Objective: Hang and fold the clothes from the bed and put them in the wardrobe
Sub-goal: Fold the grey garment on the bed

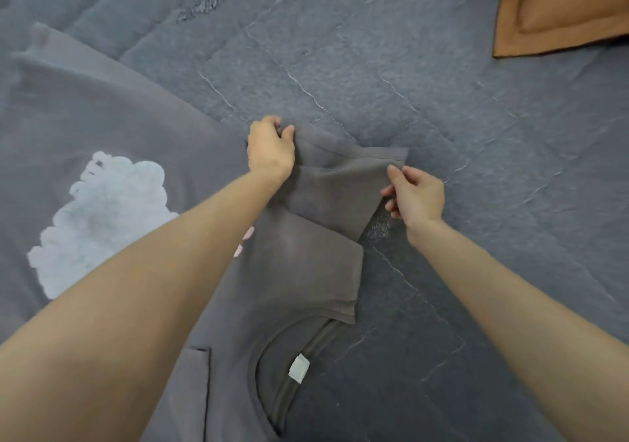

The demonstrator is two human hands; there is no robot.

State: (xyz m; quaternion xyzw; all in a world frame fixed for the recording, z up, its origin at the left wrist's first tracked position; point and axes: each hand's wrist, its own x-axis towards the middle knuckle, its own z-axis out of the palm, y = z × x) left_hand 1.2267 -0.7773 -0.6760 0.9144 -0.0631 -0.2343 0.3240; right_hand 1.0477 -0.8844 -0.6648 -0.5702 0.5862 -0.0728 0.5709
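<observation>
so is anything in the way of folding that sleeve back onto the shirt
Nothing visible does. The left hand and right hand pinch the sleeve, and the shirt beside it lies flat with only the left forearm over it. The pillow is far off.

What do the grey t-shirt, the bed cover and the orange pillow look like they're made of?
T-shirt: soft matte knit, likely cotton jersey; it folds limply, with a ribbed collar. Bed cover: fuzzy quilted fabric, with stitched lines. Pillow: smooth woven cloth, slight sheen, flat flanged edge; fibre unclear.
</observation>
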